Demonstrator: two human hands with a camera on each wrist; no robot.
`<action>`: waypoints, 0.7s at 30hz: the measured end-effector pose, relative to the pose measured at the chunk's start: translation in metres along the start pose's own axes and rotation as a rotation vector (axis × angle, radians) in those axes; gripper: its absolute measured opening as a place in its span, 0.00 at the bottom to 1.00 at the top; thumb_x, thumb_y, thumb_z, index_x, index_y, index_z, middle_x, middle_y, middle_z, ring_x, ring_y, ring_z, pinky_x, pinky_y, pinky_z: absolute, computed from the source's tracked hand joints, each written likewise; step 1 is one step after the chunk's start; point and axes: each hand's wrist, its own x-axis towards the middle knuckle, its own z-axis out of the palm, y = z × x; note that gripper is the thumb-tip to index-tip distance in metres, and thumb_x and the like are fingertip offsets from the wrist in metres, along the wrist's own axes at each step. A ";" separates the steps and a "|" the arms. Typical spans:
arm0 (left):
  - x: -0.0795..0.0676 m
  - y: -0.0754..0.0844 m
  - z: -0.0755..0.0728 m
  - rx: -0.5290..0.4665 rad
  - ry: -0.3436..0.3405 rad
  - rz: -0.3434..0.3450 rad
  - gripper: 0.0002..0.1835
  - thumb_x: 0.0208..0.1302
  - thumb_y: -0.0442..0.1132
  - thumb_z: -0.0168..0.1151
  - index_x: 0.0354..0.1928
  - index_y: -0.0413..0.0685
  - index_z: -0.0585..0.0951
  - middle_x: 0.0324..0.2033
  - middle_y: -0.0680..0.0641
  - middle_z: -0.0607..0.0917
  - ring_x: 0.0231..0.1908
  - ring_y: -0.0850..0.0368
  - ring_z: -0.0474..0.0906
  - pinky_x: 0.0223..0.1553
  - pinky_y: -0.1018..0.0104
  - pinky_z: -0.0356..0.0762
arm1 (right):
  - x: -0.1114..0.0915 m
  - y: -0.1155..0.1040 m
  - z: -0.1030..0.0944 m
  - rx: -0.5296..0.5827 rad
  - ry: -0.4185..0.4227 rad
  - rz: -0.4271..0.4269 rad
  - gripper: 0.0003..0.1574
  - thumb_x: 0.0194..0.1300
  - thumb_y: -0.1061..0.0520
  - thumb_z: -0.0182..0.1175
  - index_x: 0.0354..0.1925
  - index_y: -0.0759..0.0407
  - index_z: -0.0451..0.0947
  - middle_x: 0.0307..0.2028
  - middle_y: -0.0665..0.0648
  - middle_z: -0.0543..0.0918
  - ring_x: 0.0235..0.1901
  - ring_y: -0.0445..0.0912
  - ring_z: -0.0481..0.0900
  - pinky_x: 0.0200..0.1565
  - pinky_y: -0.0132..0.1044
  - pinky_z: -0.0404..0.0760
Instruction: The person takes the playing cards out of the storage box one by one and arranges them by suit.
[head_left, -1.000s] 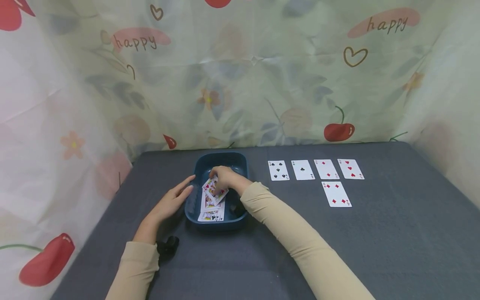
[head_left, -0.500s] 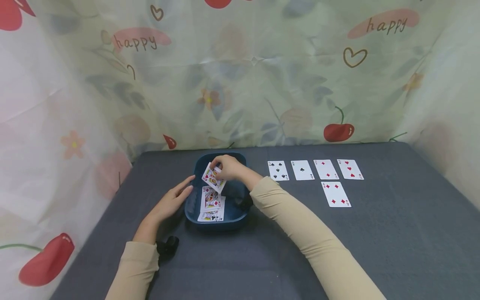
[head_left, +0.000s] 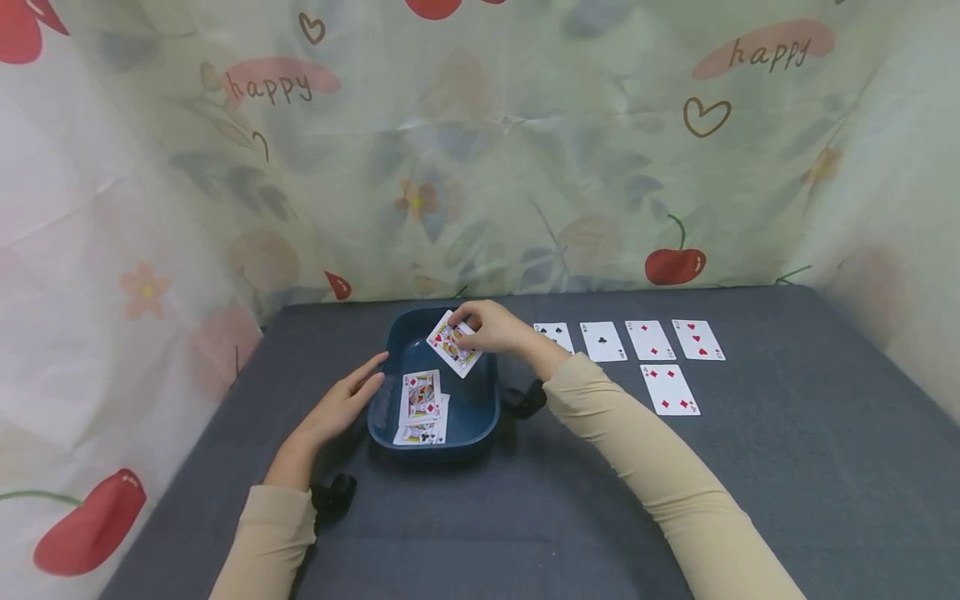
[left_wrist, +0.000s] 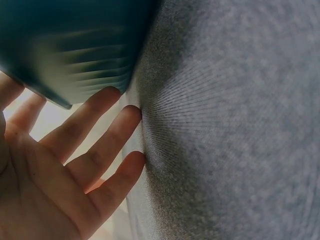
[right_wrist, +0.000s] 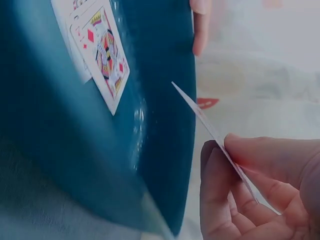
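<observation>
In the head view my right hand [head_left: 495,327] pinches a playing card [head_left: 453,347], a red face card with a heart in its corner, over the far right of the dark blue tray [head_left: 471,412]. Seen edge-on in the right wrist view, that card [right_wrist: 209,129] sits between thumb and fingers. My left hand [head_left: 341,410] lies at the tray's left side with fingers extended, fingertips right at its wall; the left wrist view shows these spread fingers [left_wrist: 102,150] beside the ribbed tray wall [left_wrist: 75,55]. Inside the tray, a diamond face card [head_left: 422,397] overlaps a club face card [head_left: 420,433].
Right of the tray, a row of cards lies face up: a spade card [head_left: 553,332] partly behind my right hand, an ace of clubs [head_left: 603,342], a two of diamonds [head_left: 650,341] and a three of hearts [head_left: 698,340]. Below them is a four of diamonds [head_left: 670,390].
My right hand has lifted the heart face card off the other cards and carried it up and to the right, toward the tray's far right rim. The left hand has stayed put.
</observation>
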 end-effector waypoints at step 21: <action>-0.001 -0.001 0.000 -0.012 -0.002 0.014 0.30 0.72 0.57 0.40 0.72 0.61 0.54 0.71 0.40 0.55 0.70 0.38 0.52 0.67 0.37 0.51 | -0.055 0.045 -0.043 0.226 0.107 0.087 0.24 0.58 0.64 0.62 0.53 0.65 0.74 0.46 0.68 0.79 0.33 0.41 0.79 0.30 0.28 0.78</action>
